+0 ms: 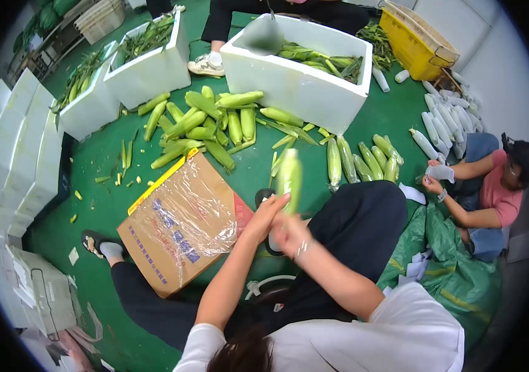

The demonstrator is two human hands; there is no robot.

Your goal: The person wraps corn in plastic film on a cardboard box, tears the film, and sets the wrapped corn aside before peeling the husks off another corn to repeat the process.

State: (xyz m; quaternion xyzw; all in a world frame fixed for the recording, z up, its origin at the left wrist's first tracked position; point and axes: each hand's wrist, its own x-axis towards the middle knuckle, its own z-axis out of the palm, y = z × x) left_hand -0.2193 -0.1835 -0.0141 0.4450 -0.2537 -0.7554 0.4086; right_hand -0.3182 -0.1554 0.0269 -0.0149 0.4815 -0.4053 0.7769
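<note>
A pale green ear of corn [288, 178] stands nearly upright in front of me, blurred by motion. My left hand [269, 214] is closed around its lower part, thumb toward the ear. Just below and to the right, my right hand [290, 234] is curled in at the ear's lower end; its fingers are smeared, and what they pinch is hidden. Left of my hands lies a cardboard box [181, 226] covered with clear film. Beyond the box is a heap of green ears of corn [199, 124]. Several shiny, wrapped-looking ears [370, 160] lie to the right.
A white foam box [295, 77] with husks stands ahead; two more foam boxes [150, 68] are at left. A yellow crate [410, 43] is at back right. A co-worker [494, 192] sits right, holding a white net-like sleeve, near white-wrapped pieces [447, 121] and a green sack [463, 282].
</note>
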